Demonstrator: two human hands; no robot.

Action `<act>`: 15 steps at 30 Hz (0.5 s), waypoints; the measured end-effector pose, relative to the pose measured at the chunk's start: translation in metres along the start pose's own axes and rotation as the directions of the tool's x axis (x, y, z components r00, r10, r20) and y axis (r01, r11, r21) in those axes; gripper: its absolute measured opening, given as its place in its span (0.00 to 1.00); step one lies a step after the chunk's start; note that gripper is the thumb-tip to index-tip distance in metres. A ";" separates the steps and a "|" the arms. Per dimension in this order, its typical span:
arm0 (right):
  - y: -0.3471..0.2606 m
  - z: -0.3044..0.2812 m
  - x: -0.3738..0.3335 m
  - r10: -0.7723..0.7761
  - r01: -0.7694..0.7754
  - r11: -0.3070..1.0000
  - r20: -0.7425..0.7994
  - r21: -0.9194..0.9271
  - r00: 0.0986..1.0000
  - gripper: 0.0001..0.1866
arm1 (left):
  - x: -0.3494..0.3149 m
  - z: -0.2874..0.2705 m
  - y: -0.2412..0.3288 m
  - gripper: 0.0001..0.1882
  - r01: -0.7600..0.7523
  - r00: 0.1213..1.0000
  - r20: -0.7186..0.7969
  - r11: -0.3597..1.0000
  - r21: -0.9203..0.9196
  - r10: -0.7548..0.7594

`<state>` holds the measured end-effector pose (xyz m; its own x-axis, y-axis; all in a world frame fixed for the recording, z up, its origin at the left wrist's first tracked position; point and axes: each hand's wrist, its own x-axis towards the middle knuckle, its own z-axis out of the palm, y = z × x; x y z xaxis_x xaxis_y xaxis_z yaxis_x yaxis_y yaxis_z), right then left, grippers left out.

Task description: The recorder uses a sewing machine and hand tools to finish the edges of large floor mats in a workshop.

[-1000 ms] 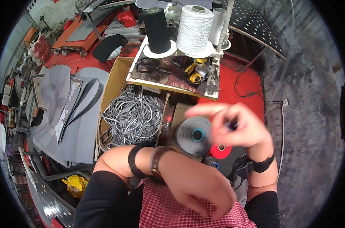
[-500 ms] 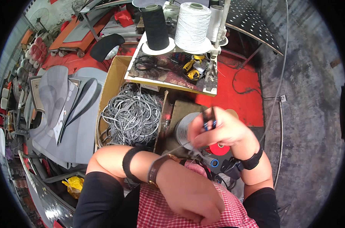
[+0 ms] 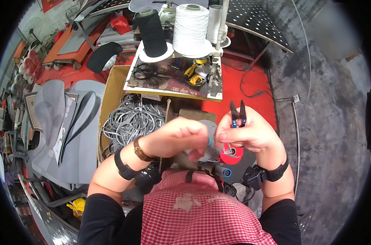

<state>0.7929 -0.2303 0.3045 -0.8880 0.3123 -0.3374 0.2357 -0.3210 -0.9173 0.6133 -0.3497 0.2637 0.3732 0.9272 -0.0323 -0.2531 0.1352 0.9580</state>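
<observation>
My right hand [image 3: 251,132] is closed around small thread snips [image 3: 238,115], whose two dark blades point up and stand apart above blue parts. Just left of it, my left hand [image 3: 181,136] is curled shut, with its fingertips smeared by motion. A tiny teal spot [image 3: 210,141] shows at those fingertips; what it is I cannot make out. The two hands nearly meet in front of a grey spool [image 3: 210,125], which they partly hide. Below my right hand sits a red spool [image 3: 231,156].
A cardboard box [image 3: 111,96] full of tangled grey cord [image 3: 132,120] stands at left. Beyond it, a small worktable [image 3: 152,85] carries black scissors [image 3: 146,72], yellow-handled tools [image 3: 193,77], a black thread cone [image 3: 152,34] and a white one [image 3: 190,30]. Grey cut panels [image 3: 54,118] lie far left.
My left hand has risen from low over the apron to beside my right hand. The snips now point straight up, and the view has shifted slightly.
</observation>
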 end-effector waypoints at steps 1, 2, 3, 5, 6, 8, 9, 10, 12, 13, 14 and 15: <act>0.000 -0.003 -0.003 0.012 -0.014 0.997 0.026 0.070 1.000 0.05 | -0.001 -0.005 -0.004 0.20 -0.002 1.000 0.007 1.000 -0.001 0.002; 0.000 -0.006 -0.007 0.009 -0.010 0.998 0.019 0.069 1.000 0.05 | -0.005 -0.015 -0.012 0.17 -0.106 0.994 -0.031 0.990 -0.093 0.103; 0.000 -0.010 -0.012 -0.014 0.010 0.993 0.033 0.117 0.999 0.05 | -0.007 -0.023 -0.018 0.14 -0.210 0.977 -0.072 0.960 -0.184 0.200; 0.000 -0.014 -0.019 -0.037 0.030 0.986 0.039 0.166 0.999 0.05 | -0.009 -0.030 -0.023 0.13 -0.342 0.940 -0.097 0.899 -0.272 0.328; 0.001 -0.016 -0.022 -0.062 0.053 0.980 0.041 0.193 0.997 0.04 | -0.010 -0.032 -0.024 0.14 -0.368 0.930 -0.099 0.885 -0.286 0.354; 0.001 -0.017 -0.025 -0.087 0.078 0.972 0.033 0.222 0.996 0.04 | -0.013 -0.038 -0.027 0.15 -0.370 0.928 -0.071 0.878 -0.303 0.366; 0.000 -0.015 -0.027 -0.092 0.084 0.973 0.027 0.214 0.995 0.04 | -0.011 -0.038 -0.028 0.15 -0.366 0.929 -0.063 0.879 -0.307 0.365; -0.001 -0.014 -0.028 -0.096 0.090 0.974 0.021 0.207 0.995 0.05 | -0.010 -0.036 -0.026 0.18 -0.256 0.967 -0.049 0.944 -0.209 0.252; -0.004 -0.005 -0.027 -0.066 0.067 0.993 -0.013 0.092 0.998 0.05 | -0.001 -0.025 -0.030 0.30 -0.135 0.989 0.020 0.956 -0.260 0.145; -0.004 0.000 -0.025 -0.040 0.039 0.999 -0.046 -0.025 0.998 0.06 | 0.007 -0.017 -0.029 0.34 -0.093 0.978 0.143 0.927 -0.363 0.154; 0.000 0.006 -0.023 -0.094 0.091 0.994 -0.063 -0.059 0.994 0.06 | 0.015 -0.002 -0.022 0.30 -0.028 0.986 0.137 0.903 -0.428 0.096; 0.000 0.007 -0.023 -0.095 0.091 0.994 -0.063 -0.060 0.993 0.06 | 0.018 0.012 -0.014 0.28 0.033 0.990 0.133 0.870 -0.491 0.038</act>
<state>0.8105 -0.2438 0.3142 -0.8796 0.3972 -0.2618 0.1773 -0.2368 -0.9552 0.6343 -0.3390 0.2528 0.4788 0.8769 0.0423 -0.6465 0.3196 0.6928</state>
